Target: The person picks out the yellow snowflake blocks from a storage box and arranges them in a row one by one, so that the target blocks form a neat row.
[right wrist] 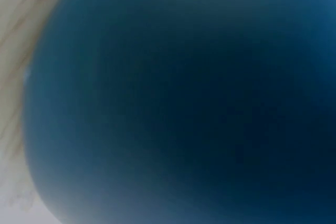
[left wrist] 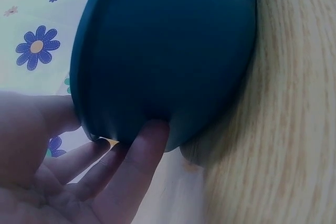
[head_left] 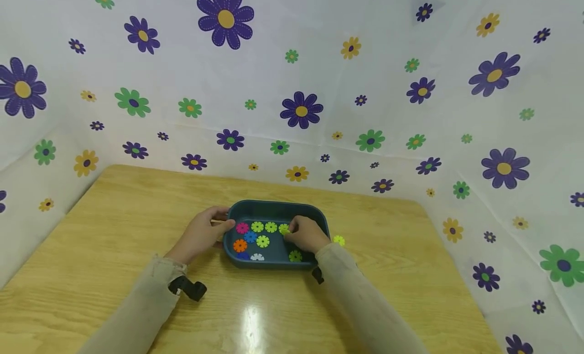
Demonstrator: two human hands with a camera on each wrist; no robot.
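Note:
A dark blue-green tray (head_left: pixel 274 265) stands on the table, with several notched plastic discs lying in it. At its left end my left hand (head_left: pixel 203 235) grips the wall; in the left wrist view the thumb is at the rim and fingers (left wrist: pixel 149 148) touch the outer side. My right hand (head_left: pixel 307 235) reaches over the tray's right part and pinches a yellow-green notched disc (head_left: pixel 283 228) near the far row. To its left lie a pink disc (head_left: pixel 242 227) and two yellow-green discs (head_left: pixel 264 226). The tray's blurred wall (right wrist: pixel 157 103) fills the right wrist view, hiding the right fingers.
Other discs in the tray are orange (head_left: pixel 240 245), blue (head_left: pixel 250 236), white (head_left: pixel 257 257) and darker green (head_left: pixel 295 255). One yellow disc (head_left: pixel 339 240) lies outside, right of the tray. A flower-printed cloth (head_left: pixel 264 80) rises behind the wooden table (head_left: pixel 150 207).

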